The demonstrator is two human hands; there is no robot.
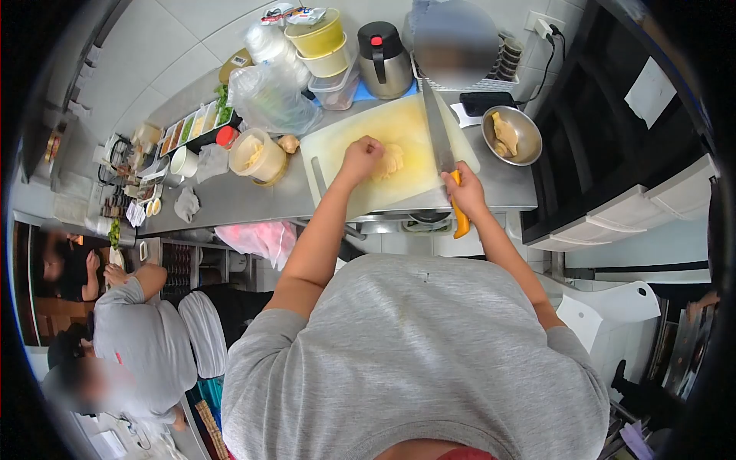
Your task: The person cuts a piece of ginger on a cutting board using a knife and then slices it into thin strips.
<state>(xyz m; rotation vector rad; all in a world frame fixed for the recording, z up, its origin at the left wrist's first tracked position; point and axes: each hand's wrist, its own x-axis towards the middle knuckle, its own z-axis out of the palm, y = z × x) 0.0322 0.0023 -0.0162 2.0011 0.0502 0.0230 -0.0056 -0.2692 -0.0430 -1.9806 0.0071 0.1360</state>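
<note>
My right hand (465,189) is wrapped around the yellow-orange handle of a long kitchen knife (438,134), whose blade points away from me over the right part of the cutting board (337,146). Pale yellow slices, looking like ginger (389,161), lie on the board left of the blade. Just left of these slices, my left hand (363,159) hovers over or rests on the board with its fingers curled together; whatever is in them is hidden. To the right, a metal bowl (529,151) holds larger pale yellow pieces, like peeled ginger (506,134).
Left of the board are a round tub (268,165) of pale pieces, a knobby root (288,143) and a plastic bag (268,96). Behind it stand stacked yellow tubs (316,38) and a steel jug (385,65). A phone (487,102) lies near the bowl. A co-worker (146,337) is at the left.
</note>
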